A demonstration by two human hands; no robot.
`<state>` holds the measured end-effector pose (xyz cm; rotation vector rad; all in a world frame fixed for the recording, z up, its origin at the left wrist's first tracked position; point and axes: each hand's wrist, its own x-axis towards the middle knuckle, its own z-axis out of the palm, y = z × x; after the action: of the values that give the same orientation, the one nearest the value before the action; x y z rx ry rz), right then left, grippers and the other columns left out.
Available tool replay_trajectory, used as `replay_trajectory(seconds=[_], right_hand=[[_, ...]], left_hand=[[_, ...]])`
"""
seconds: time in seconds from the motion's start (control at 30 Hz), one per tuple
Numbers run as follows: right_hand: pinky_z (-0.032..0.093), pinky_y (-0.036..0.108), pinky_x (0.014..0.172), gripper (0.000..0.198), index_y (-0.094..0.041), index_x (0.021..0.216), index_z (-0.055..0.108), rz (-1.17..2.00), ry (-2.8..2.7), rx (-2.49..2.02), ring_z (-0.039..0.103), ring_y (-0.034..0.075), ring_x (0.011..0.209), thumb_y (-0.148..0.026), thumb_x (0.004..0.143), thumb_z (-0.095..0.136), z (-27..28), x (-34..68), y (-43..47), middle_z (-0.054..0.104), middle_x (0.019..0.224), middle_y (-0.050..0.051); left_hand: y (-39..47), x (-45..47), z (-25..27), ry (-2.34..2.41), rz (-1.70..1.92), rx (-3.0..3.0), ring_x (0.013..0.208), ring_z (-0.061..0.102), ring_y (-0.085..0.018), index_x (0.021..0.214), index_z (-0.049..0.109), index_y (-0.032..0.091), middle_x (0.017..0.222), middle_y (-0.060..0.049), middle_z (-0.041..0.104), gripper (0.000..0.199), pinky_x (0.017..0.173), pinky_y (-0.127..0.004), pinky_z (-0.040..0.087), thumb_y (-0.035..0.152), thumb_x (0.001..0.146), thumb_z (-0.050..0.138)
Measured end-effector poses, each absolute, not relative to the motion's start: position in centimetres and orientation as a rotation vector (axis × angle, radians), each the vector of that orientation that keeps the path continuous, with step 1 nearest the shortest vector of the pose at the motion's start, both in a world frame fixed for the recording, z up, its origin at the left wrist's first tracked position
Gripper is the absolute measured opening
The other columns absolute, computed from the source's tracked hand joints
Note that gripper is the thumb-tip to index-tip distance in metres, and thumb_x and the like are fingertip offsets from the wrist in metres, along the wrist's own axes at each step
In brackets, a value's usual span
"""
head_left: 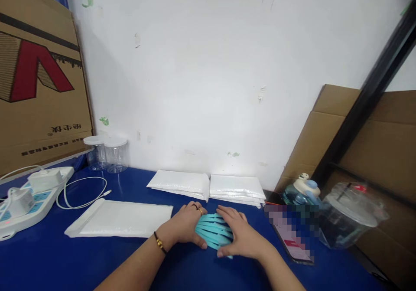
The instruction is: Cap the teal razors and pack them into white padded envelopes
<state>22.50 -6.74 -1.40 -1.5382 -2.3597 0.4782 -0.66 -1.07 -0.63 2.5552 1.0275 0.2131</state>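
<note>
A stack of thin turquoise strips (213, 230), slightly fanned out, lies on the blue tabletop between my two hands. My left hand (186, 228), with a ring and a dark bracelet with gold beads, curves around the stack's left end, thumb toward me. At the opposite end my right hand (238, 234) grips in the same way, its fingers on the far side and its thumb on the near side. What the strips are exactly I cannot tell. Just left of my left hand lies a white padded envelope (126, 219), flat on the table.
Two piles of white padded envelopes, a left pile (180, 182) and a right pile (236, 188), rest by the wall. At left are a power strip (48, 202), a white cable (81, 206) and clear jars (116, 156). A phone (289, 234), bottle (300, 191) and bagged cup (349, 217) stand right.
</note>
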Motion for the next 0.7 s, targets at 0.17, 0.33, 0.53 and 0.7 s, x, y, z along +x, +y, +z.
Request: replay_trajectory(seconds=[0.17,0.33,0.53,0.7], right_hand=[[0.034,0.044,0.098,0.053,-0.028,0.127,0.046,0.382,-2.441,-1.536,0.042,0.028,0.118,-0.04,0.078,0.06,-1.7,21.1,-7.3,0.047,0.129,0.008],[0.044,0.04,0.089,0.028,-0.02,0.107,0.054,0.099,-2.51,-1.497,0.049,0.025,0.105,-0.014,0.082,0.044,-2.8,19.7,-7.2,0.053,0.111,0.01],[0.045,0.036,0.09,0.031,-0.014,0.103,0.053,0.065,-2.502,-1.522,0.051,0.025,0.102,-0.009,0.073,0.046,-3.4,18.8,-7.2,0.052,0.109,0.013],[0.043,0.04,0.09,0.037,-0.012,0.107,0.054,-0.043,-2.536,-1.616,0.051,0.027,0.1,-0.008,0.072,0.044,-3.0,18.2,-7.3,0.056,0.106,0.014]], left_hand=[[-1.9,0.4,-0.5,1.043,0.139,2.71,0.101,0.052,-0.026,0.102,0.057,0.021,0.103,-0.007,0.06,0.038,0.087,-0.039,0.041,0.042,0.072,0.064],[-3.2,1.9,-1.2,1.129,0.113,2.907,0.087,0.057,-0.027,0.099,0.055,0.012,0.096,-0.013,0.06,0.026,0.075,-0.039,0.047,0.023,0.075,0.051],[-3.3,2.3,-1.5,1.094,0.033,2.905,0.083,0.059,-0.029,0.095,0.058,0.01,0.093,-0.014,0.062,0.031,0.07,-0.039,0.05,0.028,0.069,0.056],[-3.3,2.1,-2.1,1.055,0.11,2.971,0.086,0.059,-0.029,0.094,0.058,0.01,0.092,-0.014,0.061,0.025,0.071,-0.04,0.05,0.021,0.071,0.051]])
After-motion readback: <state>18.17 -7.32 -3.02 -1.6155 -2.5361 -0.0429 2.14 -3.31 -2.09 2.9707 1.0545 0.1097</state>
